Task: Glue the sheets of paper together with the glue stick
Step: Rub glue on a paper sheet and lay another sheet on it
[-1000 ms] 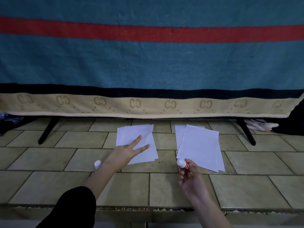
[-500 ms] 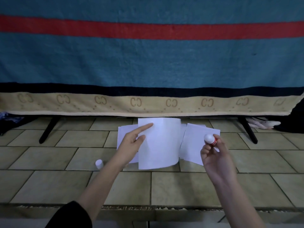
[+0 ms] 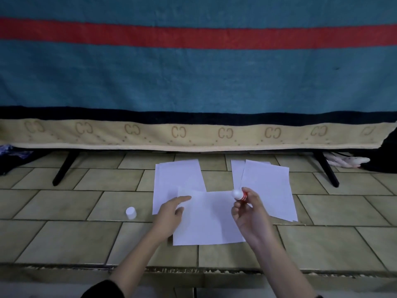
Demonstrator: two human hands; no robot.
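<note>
A single white sheet (image 3: 209,220) lies flat on the tiled floor in front of me. My left hand (image 3: 170,214) rests on its left edge with the index finger stretched out. My right hand (image 3: 249,208) holds the uncapped red-and-white glue stick (image 3: 238,194) above the sheet's upper right corner. Behind the sheet lies a left stack of paper (image 3: 178,179), partly covered by it. A right stack of paper (image 3: 268,186) sits apart. The white glue cap (image 3: 131,212) stands on the floor to the left.
A blue, red and beige blanket (image 3: 193,82) hangs across the back over a stand with black legs (image 3: 64,168), (image 3: 326,171). A step edge (image 3: 193,271) runs along the front of the tiled floor. Cloth items (image 3: 343,161) lie far right.
My left hand lifted one sheet off the left stack, carried it toward me and laid it flat on the floor. My right hand with the glue stick moved to the sheet's upper right corner.
</note>
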